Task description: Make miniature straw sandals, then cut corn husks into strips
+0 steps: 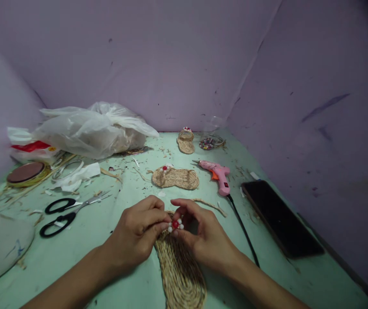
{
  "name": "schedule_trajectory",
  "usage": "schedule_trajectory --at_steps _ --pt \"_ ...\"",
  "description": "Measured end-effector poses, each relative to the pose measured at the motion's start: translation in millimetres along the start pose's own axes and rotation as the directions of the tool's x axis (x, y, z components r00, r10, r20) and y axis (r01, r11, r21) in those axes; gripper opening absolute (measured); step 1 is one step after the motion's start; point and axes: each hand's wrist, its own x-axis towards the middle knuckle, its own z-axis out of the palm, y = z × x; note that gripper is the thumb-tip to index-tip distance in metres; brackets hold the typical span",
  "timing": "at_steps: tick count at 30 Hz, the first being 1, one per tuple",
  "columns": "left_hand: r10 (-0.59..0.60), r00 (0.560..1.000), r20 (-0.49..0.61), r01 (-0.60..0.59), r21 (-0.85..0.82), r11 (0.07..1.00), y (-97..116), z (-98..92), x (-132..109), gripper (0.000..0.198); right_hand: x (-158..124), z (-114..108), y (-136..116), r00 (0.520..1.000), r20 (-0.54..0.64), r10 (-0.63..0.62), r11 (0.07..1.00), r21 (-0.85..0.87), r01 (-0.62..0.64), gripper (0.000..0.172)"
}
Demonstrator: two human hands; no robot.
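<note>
Fingertips of the left hand point(137, 234) and the right hand point(205, 238) are closed from either side on a small bead flower point(175, 224), which has a red centre ringed with white beads. The flower is held between the two thumbs and forefingers, with the remaining fingers curled under. It is kept just above the near end of a woven jute sole point(180, 270), which is laid flat on the pale green table point(113, 257) and runs back between the wrists toward the lower edge; whether the flower touches the sole cannot be told.

Beyond the hands, a second woven sandal point(175, 177) carrying its own bead flower is seen, and a smaller sandal point(186, 141) is set near the back wall beside a dish of beads point(208, 143). A pink glue gun point(218, 174) is laid to the right, with its black cord trailing past the right wrist, and a dark phone point(280, 216) is placed further right. Black-handled scissors point(69, 209), paper scraps and a plastic bag point(93, 128) are found on the left.
</note>
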Motion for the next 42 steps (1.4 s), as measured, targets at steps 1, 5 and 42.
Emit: schedule_trajectory --at_steps 1,5,42 --pt "0.005 1.0 -0.002 -0.005 -0.001 1.0 -1 -0.2 0 0.019 0 0 0 1.0 0.002 -0.001 1.0 0.001 0.001 0.045" --pt "0.039 0.998 -0.044 -0.041 -0.041 0.998 -1 -4.6 1 0.023 0 0 0 1.0 0.005 0.007 1.0 0.016 -0.008 0.045" --pt "-0.644 0.743 -0.181 0.525 -0.44 0.729 29 9.5 1 0.017 -7 -30 -10 0.997 -0.021 0.069 0.991 -0.11 -0.07 0.025"
